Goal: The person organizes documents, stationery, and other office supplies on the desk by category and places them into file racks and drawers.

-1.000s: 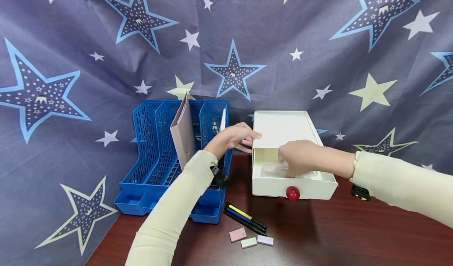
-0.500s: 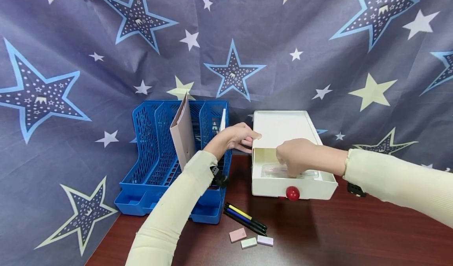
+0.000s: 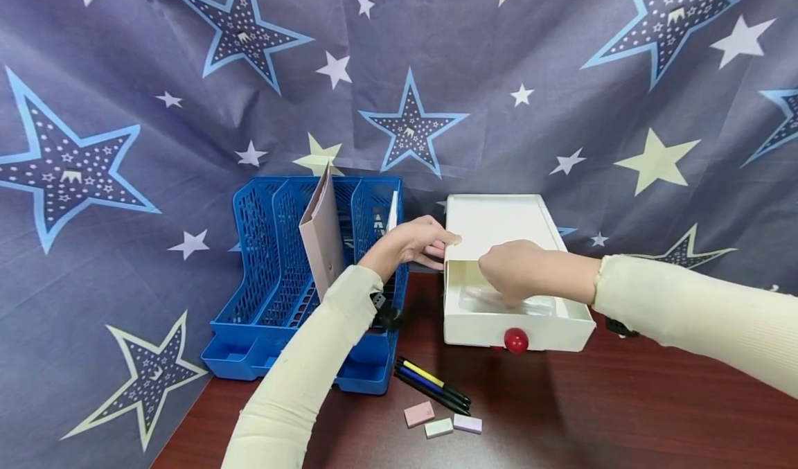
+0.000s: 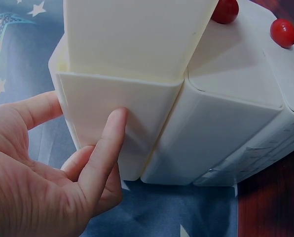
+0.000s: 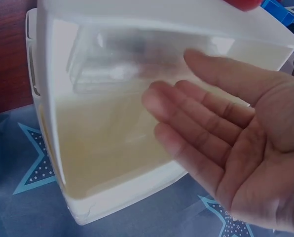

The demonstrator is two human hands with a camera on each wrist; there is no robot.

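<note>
A white drawer unit (image 3: 499, 226) stands on the table with its top drawer (image 3: 480, 328) pulled out by its red knob side. Inside lies a clear plastic case (image 5: 107, 64), partly hidden in the head view. My right hand (image 3: 517, 271) is over the drawer, fingers loosely bent beside the case; the right wrist view shows nothing between fingers and thumb. My left hand (image 3: 420, 240) rests at the unit's left front corner, one fingertip on its top. In the left wrist view, its fingers (image 4: 107, 143) lie against the white side.
A blue file rack (image 3: 268, 316) holding a beige folder (image 3: 324, 240) stands left of the unit. In front lie several pens (image 3: 433, 387) and three erasers: pink (image 3: 419, 414), pale green (image 3: 439, 428) and lilac (image 3: 467, 424). A star-patterned cloth (image 3: 499, 143) hangs behind.
My right hand has moved left and slightly up over the drawer. The clear case has shifted a little to the left. My left hand stays in place.
</note>
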